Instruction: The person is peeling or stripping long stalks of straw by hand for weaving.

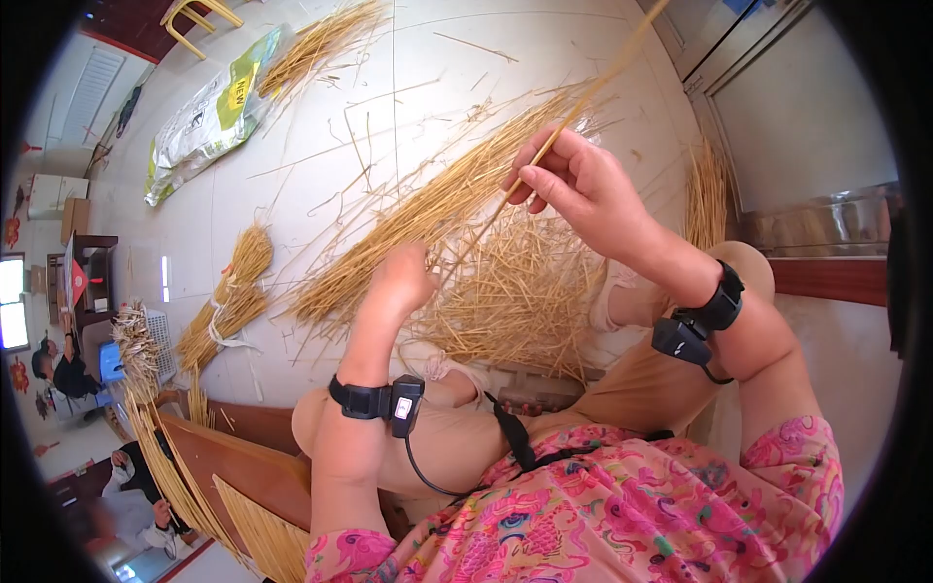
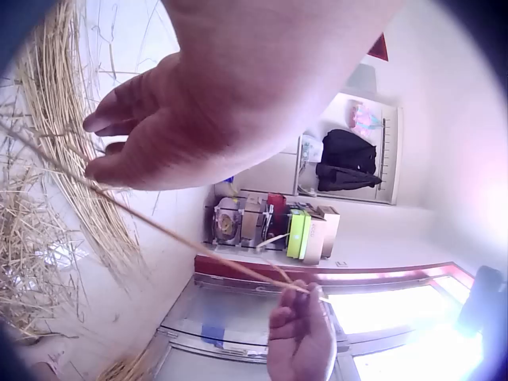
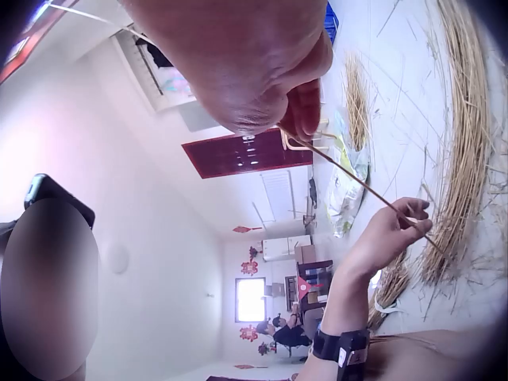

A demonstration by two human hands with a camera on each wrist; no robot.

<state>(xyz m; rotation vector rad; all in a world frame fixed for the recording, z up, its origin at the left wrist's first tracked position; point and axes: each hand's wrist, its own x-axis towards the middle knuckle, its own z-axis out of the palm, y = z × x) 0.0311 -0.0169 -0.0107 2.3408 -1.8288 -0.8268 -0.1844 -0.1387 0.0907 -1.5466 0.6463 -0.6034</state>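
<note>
A long straw stalk [image 1: 583, 102] slants across the head view, its upper end reaching toward the top edge. My right hand [image 1: 593, 194] pinches it between thumb and fingers, also visible in the left wrist view. My left hand [image 1: 400, 282] is by the stalk's lower part, fingers loosely bent, with a gap between thumb and fingers in the left wrist view. There the stalk runs right at the tip of the thumb [image 2: 103, 170]. Below both hands lies a long pile of straw stalks [image 1: 428, 209] on the floor, beside a heap of short straw pieces [image 1: 515, 291].
A tied straw bundle [image 1: 233, 291] lies to the left. Farther off is a white and green bag [image 1: 209, 121] with more straw [image 1: 326, 44] by it. A metal-framed door [image 1: 816, 126] stands at the right, a wooden board [image 1: 233, 447] at lower left. Other people sit in the background.
</note>
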